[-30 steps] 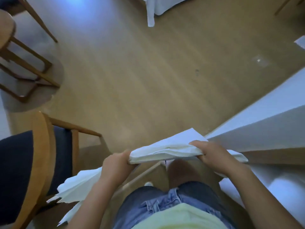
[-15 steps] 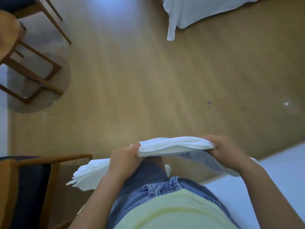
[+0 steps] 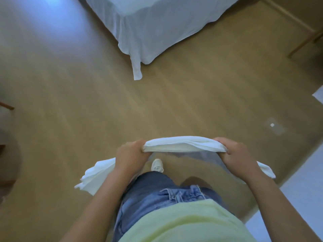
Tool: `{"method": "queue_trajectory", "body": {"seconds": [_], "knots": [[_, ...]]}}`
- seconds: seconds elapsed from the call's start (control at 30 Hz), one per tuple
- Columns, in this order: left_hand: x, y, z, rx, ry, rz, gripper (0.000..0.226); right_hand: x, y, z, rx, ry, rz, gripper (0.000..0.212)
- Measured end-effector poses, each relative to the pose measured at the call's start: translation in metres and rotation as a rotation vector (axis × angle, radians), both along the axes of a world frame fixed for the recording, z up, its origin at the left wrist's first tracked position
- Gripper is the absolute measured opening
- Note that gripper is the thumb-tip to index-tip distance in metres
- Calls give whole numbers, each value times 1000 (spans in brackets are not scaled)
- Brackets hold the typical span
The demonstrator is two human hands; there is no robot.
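Wooden floor (image 3: 70, 119), white bedsheet (image 3: 157, 23) hanging at top — corner trailing down, white shoe (image 3: 157, 165)

Pale yellow-green T-shirt (image 3: 183, 222) over faded blue denim shorts (image 3: 150, 187) with belt loops and a stitched waistband; one white sneaker (image 3: 157, 165); forearms, left hand (image 3: 130, 157) and right hand (image 3: 236, 154) bare

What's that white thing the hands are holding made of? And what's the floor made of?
The white cloth looks like soft woven fabric, maybe cotton: it bunches into folds where the left hand and right hand grip it, and its ends hang limp. The floor looks like wood or laminate, smooth and slightly shiny: tan grain streaks and a pale light reflection.
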State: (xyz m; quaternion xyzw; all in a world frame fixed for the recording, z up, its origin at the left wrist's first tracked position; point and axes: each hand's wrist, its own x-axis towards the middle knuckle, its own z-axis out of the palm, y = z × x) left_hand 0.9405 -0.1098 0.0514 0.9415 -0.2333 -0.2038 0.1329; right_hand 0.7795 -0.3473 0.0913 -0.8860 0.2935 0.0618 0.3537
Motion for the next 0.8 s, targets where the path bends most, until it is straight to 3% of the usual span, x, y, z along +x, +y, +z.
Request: {"method": "queue_trajectory", "body": {"seconds": [0.27,0.57,0.8], "knots": [[154,-194,0,20,58,-152,22,115,-165,-19,91,21,-199,26],[292,-443,6,-244,220,234,14,265,-400,-28,-3,20,-45,19],[413,-604,12,-303,148,202,15,389,-567,-14,-89,-48,-82,26]]}}
